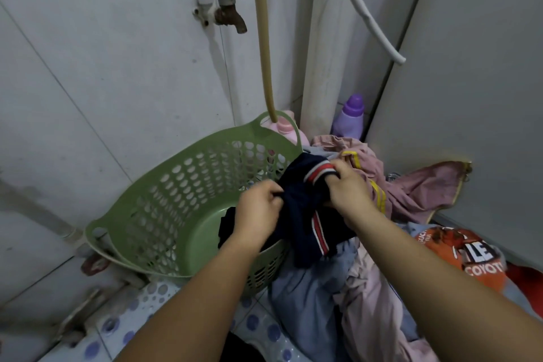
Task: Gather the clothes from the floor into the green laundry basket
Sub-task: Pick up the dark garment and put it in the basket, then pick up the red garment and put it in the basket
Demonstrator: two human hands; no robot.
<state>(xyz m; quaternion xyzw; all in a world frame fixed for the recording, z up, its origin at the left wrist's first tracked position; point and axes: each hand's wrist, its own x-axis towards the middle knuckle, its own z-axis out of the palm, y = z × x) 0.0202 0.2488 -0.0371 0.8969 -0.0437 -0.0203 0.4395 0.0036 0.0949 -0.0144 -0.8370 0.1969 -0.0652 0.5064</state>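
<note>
A green perforated laundry basket (pixel 164 203) stands on the floor against the tiled wall, its bottom bare except where dark cloth hangs into it. Both hands hold a navy garment with red and white stripes (pixel 305 214) over the basket's right rim. My left hand (pixel 260 206) pinches its left side and my right hand (pixel 348 185) grips its striped cuff. To the right a pile lies on the floor: a light blue garment (pixel 305 297), a pale pink cloth (pixel 373 308), a mauve garment with yellow trim (pixel 417 188) and an orange printed shirt (pixel 467 256).
A rusty tap (pixel 230 9) and a tan hose (pixel 266 47) hang on the wall above the basket. A pink bottle (pixel 283 126) and a purple bottle (pixel 349 117) stand in the corner. A white appliance panel (pixel 476 82) rises on the right. The floor tiles show blue dots (pixel 126 329).
</note>
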